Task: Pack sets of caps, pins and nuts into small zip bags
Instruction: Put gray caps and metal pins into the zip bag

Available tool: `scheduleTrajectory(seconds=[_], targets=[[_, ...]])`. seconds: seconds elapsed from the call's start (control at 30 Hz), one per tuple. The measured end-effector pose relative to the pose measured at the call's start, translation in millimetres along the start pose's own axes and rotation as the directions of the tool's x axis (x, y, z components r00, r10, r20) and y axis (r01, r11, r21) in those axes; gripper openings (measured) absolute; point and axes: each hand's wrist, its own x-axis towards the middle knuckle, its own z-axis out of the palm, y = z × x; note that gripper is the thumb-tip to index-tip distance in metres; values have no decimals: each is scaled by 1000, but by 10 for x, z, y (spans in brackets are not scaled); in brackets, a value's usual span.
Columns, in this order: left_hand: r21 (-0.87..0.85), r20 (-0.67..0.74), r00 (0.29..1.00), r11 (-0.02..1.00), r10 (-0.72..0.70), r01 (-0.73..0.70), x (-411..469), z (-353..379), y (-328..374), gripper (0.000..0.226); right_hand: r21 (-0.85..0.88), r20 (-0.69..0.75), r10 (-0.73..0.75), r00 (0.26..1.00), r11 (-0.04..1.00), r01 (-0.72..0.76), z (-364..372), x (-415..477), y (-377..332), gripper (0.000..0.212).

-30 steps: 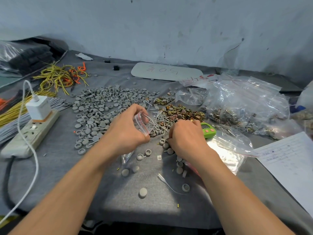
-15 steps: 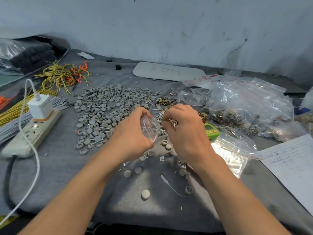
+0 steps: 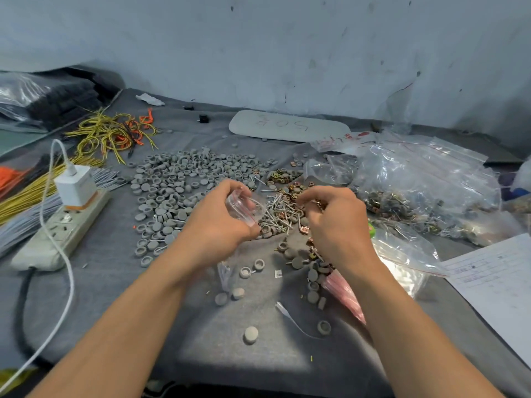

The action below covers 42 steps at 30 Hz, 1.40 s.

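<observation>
Here, clear red-lipped zip bag (image 3: 244, 205), agape

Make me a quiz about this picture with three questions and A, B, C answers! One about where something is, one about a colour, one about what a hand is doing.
1. Where does the big pile of caps lie from the pins?
A left B right C on top
2. What colour is the charger?
A red B white C black
3. What is the left hand doing?
A lying flat B making an empty fist C holding a bag

Answers:
1 A, the grey caps spread left of the shiny pins.
2 B, it is plain white.
3 C, it grips the clear bag.
</observation>
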Motion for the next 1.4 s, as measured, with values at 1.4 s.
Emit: scheduleTrajectory(seconds=[1.4], targets=[[234, -68, 994, 970, 83, -65, -63, 100, -11, 53, 289, -83, -95, 992, 950, 115, -82, -131, -209, 23]])
